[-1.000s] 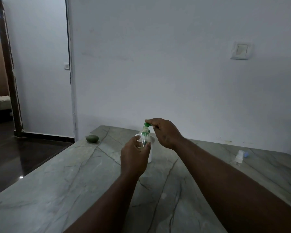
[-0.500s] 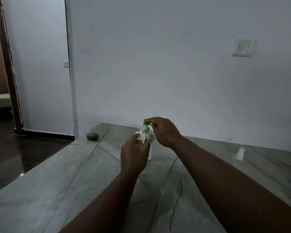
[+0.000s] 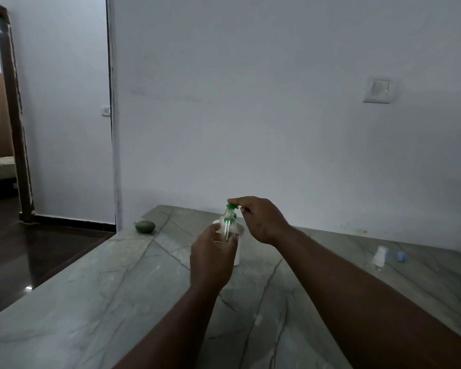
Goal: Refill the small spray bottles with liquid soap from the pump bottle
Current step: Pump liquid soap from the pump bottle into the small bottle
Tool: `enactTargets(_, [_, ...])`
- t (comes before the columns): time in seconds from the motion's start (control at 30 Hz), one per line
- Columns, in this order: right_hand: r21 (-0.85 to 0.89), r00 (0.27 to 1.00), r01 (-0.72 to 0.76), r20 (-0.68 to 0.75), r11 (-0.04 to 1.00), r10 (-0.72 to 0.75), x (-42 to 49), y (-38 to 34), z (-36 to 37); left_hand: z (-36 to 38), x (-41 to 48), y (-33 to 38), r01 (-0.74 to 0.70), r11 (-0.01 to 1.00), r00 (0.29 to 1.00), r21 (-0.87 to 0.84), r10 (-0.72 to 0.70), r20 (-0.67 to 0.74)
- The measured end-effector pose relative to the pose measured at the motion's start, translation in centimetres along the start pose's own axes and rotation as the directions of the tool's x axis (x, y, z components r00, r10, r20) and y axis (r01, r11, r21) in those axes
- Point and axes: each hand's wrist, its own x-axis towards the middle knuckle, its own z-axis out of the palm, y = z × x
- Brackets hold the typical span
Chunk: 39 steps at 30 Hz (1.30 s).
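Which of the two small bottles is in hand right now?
The green-topped spray bottle, held by the left hand while the right hand pinches its cap. The other small bottle stands untouched on the table, far right.

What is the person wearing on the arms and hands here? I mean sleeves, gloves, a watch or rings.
Nothing is worn that the picture shows. The left hand and the right hand have no gloves, and no ring is visible. The left forearm and the right forearm are bare to the frame edge: no sleeve, watch or bracelet.
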Motion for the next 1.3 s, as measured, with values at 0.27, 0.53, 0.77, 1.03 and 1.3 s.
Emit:
enactTargets(0.27, [0.025, 1.000, -0.009, 0.008, 1.000, 0.008, 0.2, -0.3, -0.4, 0.5, 0.4, -0.5, -0.005, 1.000, 1.000, 0.004, 0.005, 0.004])
enactTargets(0.53, [0.016, 1.000, -0.030, -0.002, 0.999, 0.030, 0.0, -0.3, 0.3, 0.3, 0.2, -0.3, -0.004, 1.000, 1.000, -0.001, 0.004, -0.014])
enactTargets(0.77, [0.027, 0.998, -0.053, -0.015, 0.998, 0.054, -0.3, -0.2, 0.9, 0.0, 0.0, 0.0, 0.009, 1.000, 1.000, 0.012, -0.009, -0.005])
enactTargets(1.03, [0.033, 1.000, -0.020, 0.008, 0.999, 0.020, 0.1, -0.2, -0.1, -0.3, 0.0, 0.3, 0.021, 1.000, 1.000, 0.006, -0.021, 0.001])
enactTargets(1.3, [0.026, 1.000, 0.008, 0.002, 1.000, -0.008, 0.3, -0.4, -0.8, -0.3, 0.1, 0.7, 0.007, 1.000, 1.000, 0.004, -0.007, -0.001])
